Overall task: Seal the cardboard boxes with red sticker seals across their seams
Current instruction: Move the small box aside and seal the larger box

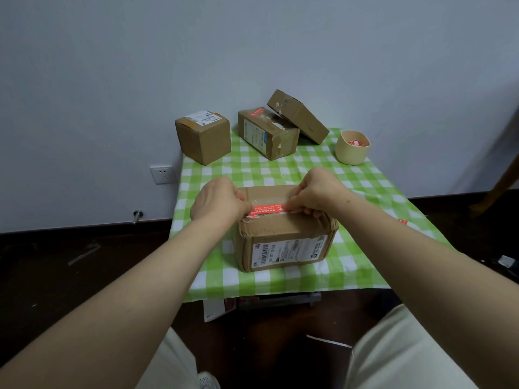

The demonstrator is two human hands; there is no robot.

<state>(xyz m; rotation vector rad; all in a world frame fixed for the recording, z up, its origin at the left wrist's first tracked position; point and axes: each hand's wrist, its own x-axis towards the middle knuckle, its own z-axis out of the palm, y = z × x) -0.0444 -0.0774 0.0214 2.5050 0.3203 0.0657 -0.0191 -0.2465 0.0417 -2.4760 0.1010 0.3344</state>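
My left grip (217,202) pinches the left end of the red sticker (268,209); my right grip (314,193) pinches its right end, fingers curled on both. The red sticker runs left to right along the taped seam on top of the near box (283,242), at centre frame. I cannot tell whether it is pressed down. The near box stands on the counter (365,175), which carries a green check cloth, with its printed label facing me. At the far edge of the counter, upper centre, stand a cube box (203,137), a long box (266,134) with a red seal on top, and a flat box (299,116) leaning tilted on the long box. To their right stands a cream cup (352,148) holding more red stickers (356,142).
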